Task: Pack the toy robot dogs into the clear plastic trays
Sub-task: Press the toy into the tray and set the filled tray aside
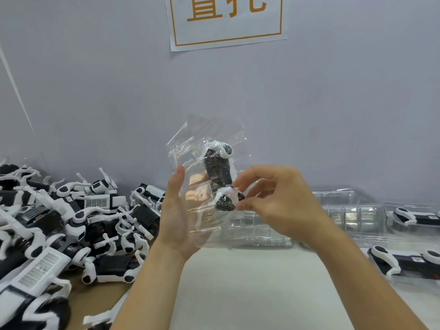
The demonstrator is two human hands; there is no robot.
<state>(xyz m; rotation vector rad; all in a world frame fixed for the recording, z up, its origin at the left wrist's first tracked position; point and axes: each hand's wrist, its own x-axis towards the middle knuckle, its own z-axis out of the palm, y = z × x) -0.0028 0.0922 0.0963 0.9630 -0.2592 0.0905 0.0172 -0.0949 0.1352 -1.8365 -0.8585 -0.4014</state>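
Note:
A clear plastic tray (190,144) is held upright in the air at the middle of the view, with a black-and-white toy robot dog (217,167) seated in it. My left hand (177,210) supports the tray from behind and below, thumb along its left edge and fingers behind the plastic. My right hand (273,196) pinches the dog's lower end at the tray's front with curled fingers. A large heap of loose robot dogs (78,222) lies to the left.
A stack of empty clear trays (345,210) stands behind my hands by the grey wall. Packed dogs in trays (409,260) lie at the right. A paper sign (226,20) hangs on the wall above. White tabletop (250,294) lies below my arms.

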